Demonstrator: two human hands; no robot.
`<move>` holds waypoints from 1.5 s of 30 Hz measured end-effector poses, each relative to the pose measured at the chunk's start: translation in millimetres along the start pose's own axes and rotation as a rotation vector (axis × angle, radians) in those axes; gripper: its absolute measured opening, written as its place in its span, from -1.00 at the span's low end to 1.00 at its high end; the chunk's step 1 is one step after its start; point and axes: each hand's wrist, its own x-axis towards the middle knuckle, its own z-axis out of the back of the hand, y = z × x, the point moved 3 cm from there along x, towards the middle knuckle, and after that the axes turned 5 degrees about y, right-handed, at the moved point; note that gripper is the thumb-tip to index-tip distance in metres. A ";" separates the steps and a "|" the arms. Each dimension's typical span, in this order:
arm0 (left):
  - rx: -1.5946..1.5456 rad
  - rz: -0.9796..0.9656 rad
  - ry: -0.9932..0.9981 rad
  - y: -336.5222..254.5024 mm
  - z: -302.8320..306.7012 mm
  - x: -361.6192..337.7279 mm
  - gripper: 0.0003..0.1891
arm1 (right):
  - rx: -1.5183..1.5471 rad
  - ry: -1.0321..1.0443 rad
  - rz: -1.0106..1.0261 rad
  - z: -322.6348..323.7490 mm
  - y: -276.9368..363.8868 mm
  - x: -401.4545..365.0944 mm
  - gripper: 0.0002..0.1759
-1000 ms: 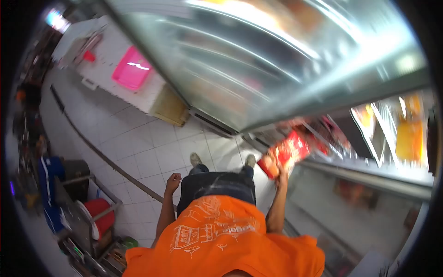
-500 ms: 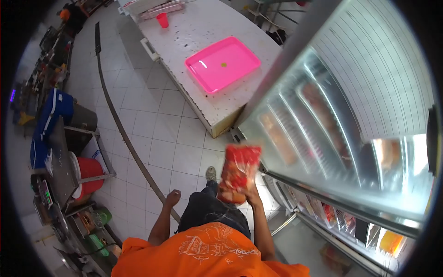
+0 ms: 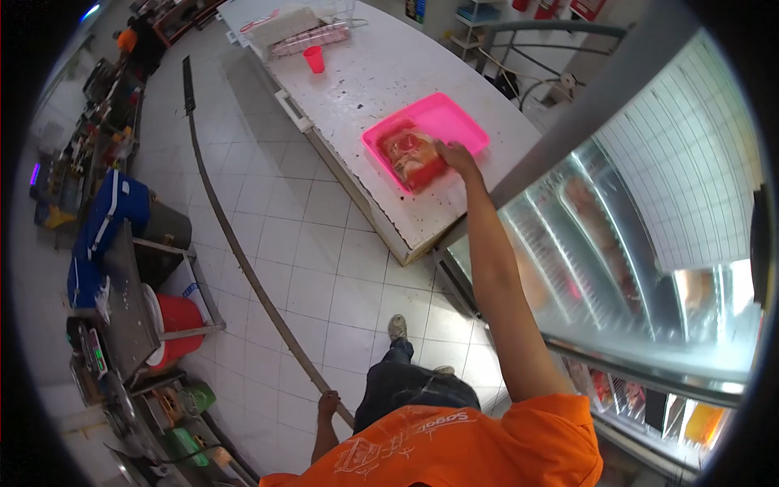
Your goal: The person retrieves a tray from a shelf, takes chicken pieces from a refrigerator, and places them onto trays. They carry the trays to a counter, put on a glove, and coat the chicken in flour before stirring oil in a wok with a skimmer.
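Observation:
My right hand (image 3: 457, 154) reaches out over the white counter and grips the right edge of a plastic food package (image 3: 412, 157). The package is red and clear, with pale and reddish contents, and lies tilted over the left part of a bright pink tray (image 3: 457, 120). Whether its whole underside rests on the tray is hidden. My left hand (image 3: 328, 401) hangs low at my side, fingers curled in and nothing visible in it. Behind it, a long dark strip (image 3: 247, 272) runs along the tiled floor.
The white counter (image 3: 381, 77) carries a red cup (image 3: 314, 59) and a clear-wrapped pack (image 3: 310, 38). A glass fridge door (image 3: 625, 219) stands open on my right. A red bucket (image 3: 177, 325) and a blue cooler (image 3: 114, 215) are on the left.
My right hand has carried the food package from in front of my body forward onto the pink tray. My left hand has stayed low at my side, and the view has shifted.

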 end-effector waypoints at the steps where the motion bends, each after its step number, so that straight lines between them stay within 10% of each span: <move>1: 0.027 0.002 0.008 -6.3 -0.7 -2.2 -0.72 | 0.006 -0.015 -0.023 4.7 0.3 -18.3 -0.54; 3: 0.005 -0.106 -0.015 -40.1 -10.0 5.3 -0.71 | -0.066 -0.311 0.293 23.3 43.9 -86.8 -0.59; 7: 0.161 -0.129 0.178 -96.1 -31.7 36.4 -0.69 | 0.731 0.434 0.391 -4.8 -16.7 -281.3 -0.72; 10: 0.241 -0.171 0.282 -140.6 -53.8 54.5 -0.66 | 0.324 0.562 -0.144 13.8 -133.6 -451.2 -0.67; 12: 0.286 -0.203 0.309 -173.4 -68.6 51.3 -0.66 | 0.317 0.348 -0.345 49.0 -242.4 -550.8 -0.71; 15: 0.396 -0.236 0.286 -208.3 -91.9 40.3 -0.65 | 0.214 -0.520 -0.624 159.7 -319.8 -653.3 -0.85; 16: 0.413 -0.253 0.292 -218.1 -101.4 39.8 -0.65 | 0.123 -0.920 -0.423 196.2 -329.5 -674.9 -0.85; 20: 0.602 -0.320 0.282 -226.3 -138.2 19.9 -0.66 | -0.350 -1.268 -0.676 297.7 -375.9 -710.0 -0.60; 26: 0.692 -0.504 0.306 -226.4 -195.6 -55.3 -0.70 | -0.203 -0.824 -1.119 391.2 -388.4 -700.7 0.07; 29: 0.695 -0.550 0.322 -212.7 -199.5 -92.0 -0.71 | -0.595 -0.703 -0.745 360.8 -626.8 -701.6 0.11; 35: 0.825 -0.446 0.250 -151.3 -161.0 -119.8 -0.68 | -0.166 -0.766 -1.146 405.1 -451.6 -699.4 -0.05; 36: 0.830 -0.446 0.259 -142.9 -155.0 -120.9 -0.68 | -0.459 -0.984 -0.898 387.9 -501.3 -701.1 -0.41; 39: 0.826 -0.443 0.288 -123.8 -144.6 -122.9 -0.67 | -0.694 -1.048 -0.879 372.9 -551.4 -709.3 -0.45; 40: 0.818 -0.445 0.293 -118.6 -143.5 -121.9 -0.67 | -0.353 -0.808 -0.976 386.1 -526.8 -707.5 -0.12; 45: 0.727 -0.481 0.344 -107.7 -148.2 -118.6 -0.66 | -0.245 -0.939 -0.752 385.4 -468.9 -702.6 -0.07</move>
